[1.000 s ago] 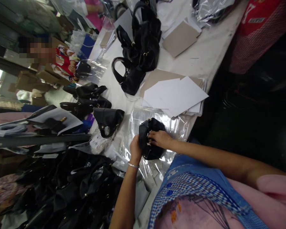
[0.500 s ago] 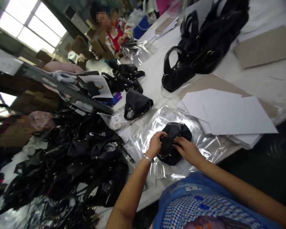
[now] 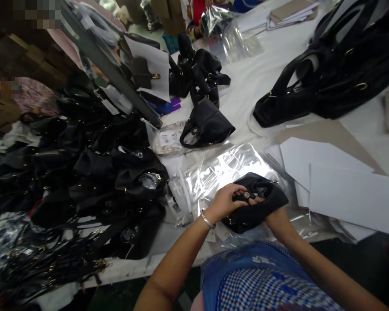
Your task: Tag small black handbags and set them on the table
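A small black handbag point(image 3: 269, 201) is tilted toward me over clear plastic sheets, its opening and a round metal clasp showing. Closed on the handbag, my left hand point(image 3: 225, 202) has its fingers bent at the clasp and strap. My right hand point(image 3: 277, 220) supports the bag from its near right side; most of its fingers are hidden by the bag. Shiny clear plastic point(image 3: 227, 166) lies beneath and beyond the bag. Another black handbag point(image 3: 209, 125) rests on the table farther away.
Black handbags are heaped at the left point(image 3: 94, 172), with straps point(image 3: 52, 263) below them. White sheets point(image 3: 353, 194) and brown card lie at right, with larger black bags point(image 3: 330, 82) behind. A grey metal bar point(image 3: 106, 56) slants across upper left. A co-worker handles plastic at the far side.
The bag has been lifted and tilted, its opening now showing. My right hand has gone from on top of the bag to its near underside. The view has shifted lower and closer.
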Demonstrator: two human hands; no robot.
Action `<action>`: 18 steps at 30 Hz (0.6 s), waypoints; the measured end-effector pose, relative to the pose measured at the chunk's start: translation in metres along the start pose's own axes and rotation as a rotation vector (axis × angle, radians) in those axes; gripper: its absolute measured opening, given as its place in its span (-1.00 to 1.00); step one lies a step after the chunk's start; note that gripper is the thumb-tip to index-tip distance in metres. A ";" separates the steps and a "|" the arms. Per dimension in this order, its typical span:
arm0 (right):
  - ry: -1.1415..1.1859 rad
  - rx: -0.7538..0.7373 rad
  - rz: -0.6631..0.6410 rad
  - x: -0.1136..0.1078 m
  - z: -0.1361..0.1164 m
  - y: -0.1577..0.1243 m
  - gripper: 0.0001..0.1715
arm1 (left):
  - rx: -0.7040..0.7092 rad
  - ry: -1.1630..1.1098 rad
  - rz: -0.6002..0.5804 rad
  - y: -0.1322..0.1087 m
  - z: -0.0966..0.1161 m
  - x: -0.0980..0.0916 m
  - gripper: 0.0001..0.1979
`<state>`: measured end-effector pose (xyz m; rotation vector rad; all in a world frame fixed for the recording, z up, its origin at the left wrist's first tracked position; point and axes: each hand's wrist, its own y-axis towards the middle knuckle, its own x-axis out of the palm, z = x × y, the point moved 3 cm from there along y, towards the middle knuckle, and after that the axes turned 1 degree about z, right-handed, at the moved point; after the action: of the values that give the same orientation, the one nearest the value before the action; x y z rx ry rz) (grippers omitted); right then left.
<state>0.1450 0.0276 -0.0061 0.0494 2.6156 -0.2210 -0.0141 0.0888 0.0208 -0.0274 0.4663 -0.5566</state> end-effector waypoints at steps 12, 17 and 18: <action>-0.146 -0.063 -0.064 0.007 0.005 0.002 -0.62 | 0.079 0.069 -0.019 0.006 -0.002 -0.007 -0.83; -0.163 -0.031 -0.046 0.007 0.006 -0.003 -0.66 | 0.120 0.261 -0.095 0.014 0.008 -0.008 -0.89; -0.164 -0.039 -0.034 0.008 0.007 -0.004 -0.66 | 0.123 0.281 -0.116 0.017 0.011 -0.008 -0.91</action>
<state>0.1416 0.0222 -0.0157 -0.0262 2.4583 -0.1776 -0.0069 0.1065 0.0313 0.1436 0.7060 -0.7060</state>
